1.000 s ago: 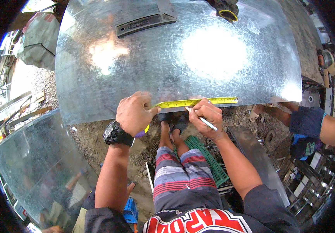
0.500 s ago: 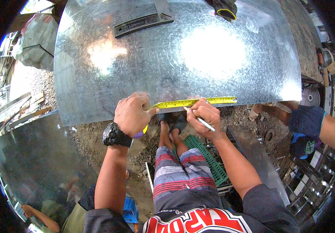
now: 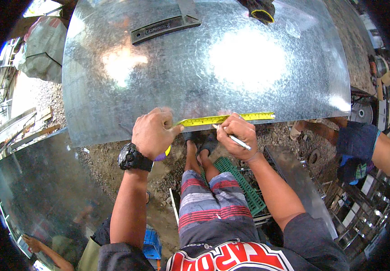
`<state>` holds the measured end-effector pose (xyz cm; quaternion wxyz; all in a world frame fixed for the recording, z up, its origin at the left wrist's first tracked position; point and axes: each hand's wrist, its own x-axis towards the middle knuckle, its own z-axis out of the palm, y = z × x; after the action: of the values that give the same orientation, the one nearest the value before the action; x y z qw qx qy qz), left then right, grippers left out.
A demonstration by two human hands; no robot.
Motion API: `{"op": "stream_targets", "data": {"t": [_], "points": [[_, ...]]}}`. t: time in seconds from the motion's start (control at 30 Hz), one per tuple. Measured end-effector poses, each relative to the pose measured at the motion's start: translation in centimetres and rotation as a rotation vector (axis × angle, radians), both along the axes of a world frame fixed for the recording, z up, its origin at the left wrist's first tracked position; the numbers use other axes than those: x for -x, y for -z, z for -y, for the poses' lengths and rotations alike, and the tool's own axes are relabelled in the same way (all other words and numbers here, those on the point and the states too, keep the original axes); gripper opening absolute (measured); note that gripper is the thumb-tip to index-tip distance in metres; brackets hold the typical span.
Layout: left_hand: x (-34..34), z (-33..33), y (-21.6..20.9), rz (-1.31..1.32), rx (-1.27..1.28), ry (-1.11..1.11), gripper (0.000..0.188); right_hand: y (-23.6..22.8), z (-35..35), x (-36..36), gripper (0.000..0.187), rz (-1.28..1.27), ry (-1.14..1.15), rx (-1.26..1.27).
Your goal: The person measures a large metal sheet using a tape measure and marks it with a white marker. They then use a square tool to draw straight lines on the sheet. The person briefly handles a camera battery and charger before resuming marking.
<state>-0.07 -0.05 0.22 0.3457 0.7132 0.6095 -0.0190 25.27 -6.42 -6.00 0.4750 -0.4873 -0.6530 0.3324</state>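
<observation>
Left grip [image 3: 151, 134] pinches flat yellow tape [image 3: 203, 121]; right grip [image 3: 239, 136] curls round slim white pen [image 3: 240, 142]; mottled metal sheet [image 3: 168, 86] beneath.

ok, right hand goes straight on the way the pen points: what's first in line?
Likely the yellow tape blade, just past the tip of the white pen in the right hand; can't tell if they already touch.

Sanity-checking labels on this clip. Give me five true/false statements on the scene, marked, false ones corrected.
1. The right grip holds a white pen. True.
2. The left grip is at the left end of the visible yellow tape blade. True.
3. A try square lies on the metal sheet. True.
4. The blade runs along the sheet's far edge. False: the near edge.
5. Both wrists are bare. False: a black watch is on the left.
</observation>
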Motion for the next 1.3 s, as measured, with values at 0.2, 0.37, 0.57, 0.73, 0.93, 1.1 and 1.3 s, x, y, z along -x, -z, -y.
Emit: {"op": "stream_targets", "data": {"t": [0.2, 0.37, 0.57, 0.73, 0.93, 1.1, 1.3], "points": [[0.0, 0.0, 0.1, 0.0, 0.006, 0.002, 0.035, -0.3, 0.0, 0.2, 0.034, 0.05, 0.0, -0.043], [0.1, 0.0, 0.0, 0.003, -0.004, -0.007, 0.035, -1.2, -0.5, -0.7, 0.031, 0.1, -0.119, 0.09], [-0.2, -0.1, -0.1, 0.008, 0.0, -0.006, 0.036, -0.8, 0.0, -2.4, 0.024, -0.367, 0.051, 0.378], [0.2, 0.1, 0.6, 0.026, -0.032, -0.008, 0.039, -1.9, 0.1, -3.0, 0.024, -0.243, 0.083, 0.283], [0.0, 0.0, 0.6, 0.011, -0.026, -0.023, 0.041, -2.2, 0.4, -3.1, 0.023, -0.094, 0.061, 0.207], [0.1, 0.0, 0.7, 0.013, -0.029, -0.012, 0.04, -1.0, 0.3, -2.9, 0.024, -0.019, 0.023, 0.105], [0.0, -0.2, 0.3, -0.025, 0.005, -0.002, 0.035, -0.5, 0.5, -2.7, 0.028, 0.008, 0.037, 0.069]]}}
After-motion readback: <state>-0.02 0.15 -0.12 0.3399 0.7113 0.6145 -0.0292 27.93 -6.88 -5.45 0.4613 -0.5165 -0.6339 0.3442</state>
